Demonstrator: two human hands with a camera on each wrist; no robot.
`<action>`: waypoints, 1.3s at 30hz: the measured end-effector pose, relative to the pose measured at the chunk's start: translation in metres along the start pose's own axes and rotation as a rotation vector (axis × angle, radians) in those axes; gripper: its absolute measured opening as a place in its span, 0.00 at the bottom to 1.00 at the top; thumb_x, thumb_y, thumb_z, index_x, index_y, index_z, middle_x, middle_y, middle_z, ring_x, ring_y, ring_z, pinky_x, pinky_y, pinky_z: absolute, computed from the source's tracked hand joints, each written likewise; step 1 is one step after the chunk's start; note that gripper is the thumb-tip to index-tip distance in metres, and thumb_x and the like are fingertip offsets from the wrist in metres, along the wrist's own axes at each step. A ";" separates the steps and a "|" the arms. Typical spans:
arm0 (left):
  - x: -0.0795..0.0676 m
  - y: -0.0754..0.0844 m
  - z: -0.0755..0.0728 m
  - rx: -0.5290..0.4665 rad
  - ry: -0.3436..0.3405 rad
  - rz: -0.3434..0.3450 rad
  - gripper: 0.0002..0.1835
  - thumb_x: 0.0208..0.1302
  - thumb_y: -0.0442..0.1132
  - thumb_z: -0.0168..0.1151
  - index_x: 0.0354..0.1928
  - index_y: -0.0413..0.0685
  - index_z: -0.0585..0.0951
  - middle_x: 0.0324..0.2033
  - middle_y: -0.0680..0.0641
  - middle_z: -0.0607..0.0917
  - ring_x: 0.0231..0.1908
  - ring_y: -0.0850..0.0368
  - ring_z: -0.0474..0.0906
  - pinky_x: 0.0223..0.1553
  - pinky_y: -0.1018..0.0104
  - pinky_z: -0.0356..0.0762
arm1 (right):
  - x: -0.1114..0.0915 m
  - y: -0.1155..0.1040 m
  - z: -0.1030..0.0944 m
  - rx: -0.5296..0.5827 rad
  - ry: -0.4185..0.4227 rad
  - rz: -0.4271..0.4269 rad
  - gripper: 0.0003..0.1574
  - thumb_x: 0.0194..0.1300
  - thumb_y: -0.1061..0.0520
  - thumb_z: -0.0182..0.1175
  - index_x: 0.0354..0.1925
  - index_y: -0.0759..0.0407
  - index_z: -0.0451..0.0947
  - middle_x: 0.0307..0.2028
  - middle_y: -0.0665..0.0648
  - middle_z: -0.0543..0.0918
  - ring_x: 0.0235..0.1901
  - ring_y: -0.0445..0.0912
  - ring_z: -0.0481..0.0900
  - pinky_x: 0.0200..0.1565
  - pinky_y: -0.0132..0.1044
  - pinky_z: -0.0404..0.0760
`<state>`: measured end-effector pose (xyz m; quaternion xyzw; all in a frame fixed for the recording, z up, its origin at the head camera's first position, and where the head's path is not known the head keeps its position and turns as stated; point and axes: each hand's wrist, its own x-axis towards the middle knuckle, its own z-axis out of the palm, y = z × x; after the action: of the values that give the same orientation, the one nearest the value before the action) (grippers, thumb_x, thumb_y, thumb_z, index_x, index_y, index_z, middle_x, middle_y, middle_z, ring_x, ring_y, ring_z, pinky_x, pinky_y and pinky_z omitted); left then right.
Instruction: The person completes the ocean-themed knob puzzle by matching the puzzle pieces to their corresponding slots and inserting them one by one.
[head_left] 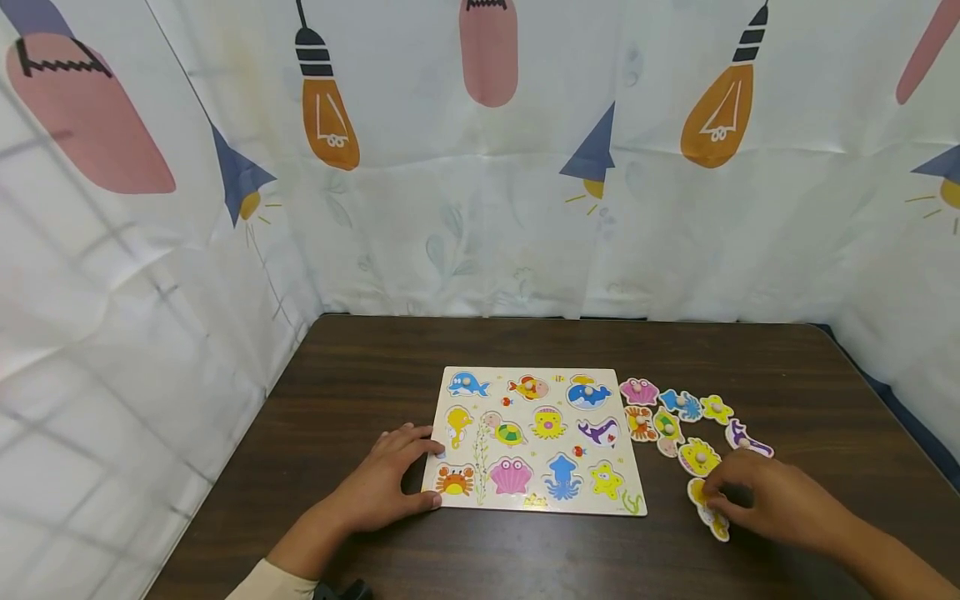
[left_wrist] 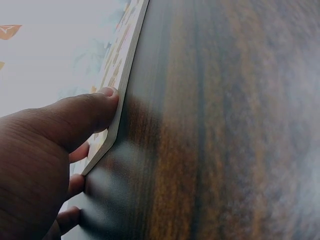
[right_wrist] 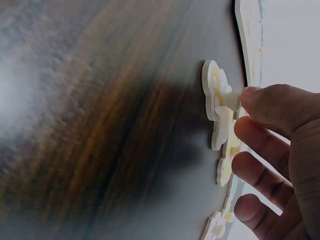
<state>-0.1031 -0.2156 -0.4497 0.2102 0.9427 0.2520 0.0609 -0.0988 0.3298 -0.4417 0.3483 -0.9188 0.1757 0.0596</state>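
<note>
My left hand [head_left: 382, 487] rests at the left edge of a pale wooden puzzle board [head_left: 553, 498] printed with sea animals. Its thumb lies along the lower left corner, and its straight fingers touch the side. In the left wrist view, the thumb [left_wrist: 92, 112] presses on the board's edge. Over a yellow seahorse piece [head_left: 716, 523] on the table is my right hand [head_left: 780, 500]. In the right wrist view, thumb and forefinger are apart, the thumb tip right by the knob [right_wrist: 231, 100] of that seahorse piece. The other fingers are loosely bent.
Right of the board lie several loose knobbed pieces: a pink shell [head_left: 639, 392], a crab [head_left: 641, 424], a turtle [head_left: 667, 427], a blue squid [head_left: 682, 405], a yellow star [head_left: 717, 409], a yellow octopus [head_left: 699, 457] and a purple whale [head_left: 750, 440]. A printed curtain [head_left: 480, 233] hangs behind the table.
</note>
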 end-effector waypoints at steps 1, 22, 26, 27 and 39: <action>0.000 0.000 0.000 0.001 0.000 0.000 0.34 0.56 0.60 0.75 0.63 0.58 0.78 0.70 0.45 0.71 0.74 0.35 0.57 0.72 0.31 0.47 | -0.001 0.000 0.001 0.000 0.002 -0.005 0.20 0.52 0.53 0.81 0.36 0.30 0.82 0.38 0.28 0.77 0.37 0.31 0.77 0.37 0.36 0.82; 0.001 -0.001 0.000 -0.004 -0.013 -0.017 0.35 0.56 0.60 0.75 0.63 0.58 0.78 0.71 0.45 0.70 0.75 0.36 0.56 0.72 0.31 0.46 | 0.011 -0.009 0.006 -0.013 0.057 -0.073 0.27 0.46 0.59 0.82 0.34 0.30 0.81 0.37 0.28 0.76 0.36 0.31 0.75 0.43 0.22 0.76; 0.001 -0.002 0.001 -0.002 -0.013 -0.019 0.35 0.56 0.61 0.75 0.64 0.58 0.78 0.71 0.45 0.70 0.75 0.36 0.56 0.72 0.31 0.46 | 0.023 -0.015 0.004 -0.034 0.074 -0.052 0.25 0.46 0.59 0.83 0.34 0.31 0.83 0.36 0.29 0.77 0.36 0.30 0.75 0.34 0.29 0.79; 0.001 -0.002 0.001 -0.001 -0.012 -0.018 0.35 0.56 0.61 0.75 0.64 0.58 0.78 0.71 0.45 0.70 0.75 0.36 0.56 0.72 0.31 0.46 | 0.026 -0.016 0.004 -0.037 0.077 -0.049 0.24 0.46 0.59 0.82 0.34 0.32 0.83 0.36 0.29 0.77 0.36 0.31 0.75 0.34 0.31 0.80; 0.000 -0.001 0.001 -0.003 -0.005 -0.006 0.34 0.56 0.61 0.75 0.63 0.58 0.78 0.71 0.45 0.70 0.74 0.35 0.57 0.72 0.30 0.47 | 0.059 -0.031 0.005 -0.079 0.053 0.028 0.14 0.53 0.55 0.80 0.34 0.36 0.87 0.36 0.32 0.81 0.37 0.34 0.77 0.39 0.39 0.84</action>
<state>-0.1035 -0.2159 -0.4508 0.2080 0.9428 0.2525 0.0644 -0.1230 0.2703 -0.4237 0.3279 -0.9280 0.1494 0.0953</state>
